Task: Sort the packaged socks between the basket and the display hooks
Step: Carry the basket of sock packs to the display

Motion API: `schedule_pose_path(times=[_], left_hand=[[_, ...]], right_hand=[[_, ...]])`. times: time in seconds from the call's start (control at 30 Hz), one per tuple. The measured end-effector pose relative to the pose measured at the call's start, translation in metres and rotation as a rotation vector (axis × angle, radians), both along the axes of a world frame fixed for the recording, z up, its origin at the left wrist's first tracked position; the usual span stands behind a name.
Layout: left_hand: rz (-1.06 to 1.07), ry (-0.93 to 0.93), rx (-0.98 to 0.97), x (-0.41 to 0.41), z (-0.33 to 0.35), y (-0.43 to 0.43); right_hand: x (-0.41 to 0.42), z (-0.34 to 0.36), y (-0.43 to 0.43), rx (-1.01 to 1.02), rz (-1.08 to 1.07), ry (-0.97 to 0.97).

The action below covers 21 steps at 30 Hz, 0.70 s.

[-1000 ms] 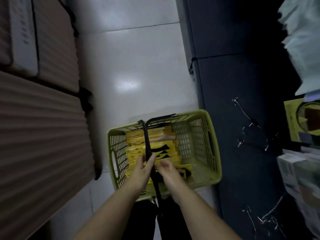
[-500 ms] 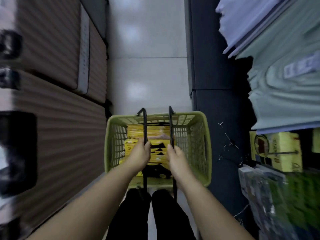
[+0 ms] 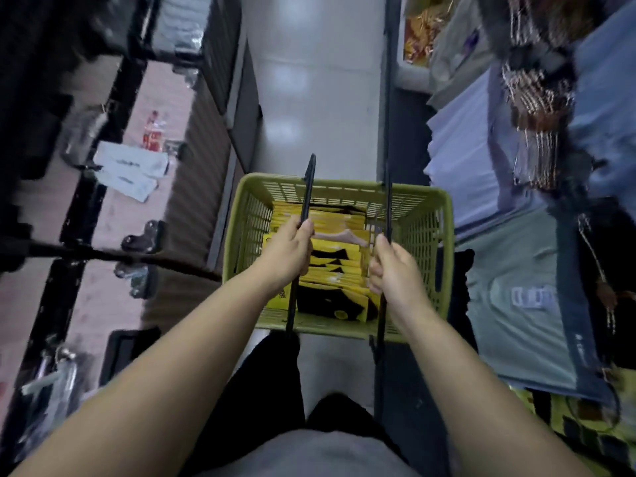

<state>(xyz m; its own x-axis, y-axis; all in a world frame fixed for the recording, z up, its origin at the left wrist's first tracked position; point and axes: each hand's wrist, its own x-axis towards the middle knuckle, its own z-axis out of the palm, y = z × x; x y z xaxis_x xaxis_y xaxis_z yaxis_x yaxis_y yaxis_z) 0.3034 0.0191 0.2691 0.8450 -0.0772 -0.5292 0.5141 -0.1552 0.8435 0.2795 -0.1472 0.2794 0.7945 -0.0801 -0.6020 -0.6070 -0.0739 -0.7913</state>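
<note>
A green plastic basket (image 3: 426, 235) hangs in front of me over the aisle floor. Several yellow-and-black sock packages (image 3: 340, 270) lie stacked inside it. My left hand (image 3: 290, 251) grips the left black handle (image 3: 307, 194). My right hand (image 3: 392, 270) grips the right black handle (image 3: 388, 201). The two handles stand apart, one on each side of the basket's opening. No display hook with socks is plainly visible.
The white tiled aisle floor (image 3: 309, 98) runs ahead. On the left stand shelves (image 3: 144, 187) with white packets (image 3: 127, 173) and metal fittings. On the right hang folded garments (image 3: 516, 270) in blue and grey. My dark trouser legs show below the basket.
The basket has risen off the floor and come closer. My hands have spread the two handles apart. My view has swung up the aisle.
</note>
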Motion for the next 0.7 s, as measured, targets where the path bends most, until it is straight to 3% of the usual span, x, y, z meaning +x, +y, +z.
schedule_pose_path(times=[0.37, 0.7], left_hand=[[0.005, 0.022, 0.064, 0.237, 0.039, 0.026], [0.015, 0.041, 0.063, 0.498, 0.061, 0.020]], right_hand=[[0.228, 0.028, 0.019, 0.027, -0.095, -0.009], [0.488, 0.039, 0.011, 0.106, -0.005, -0.002]])
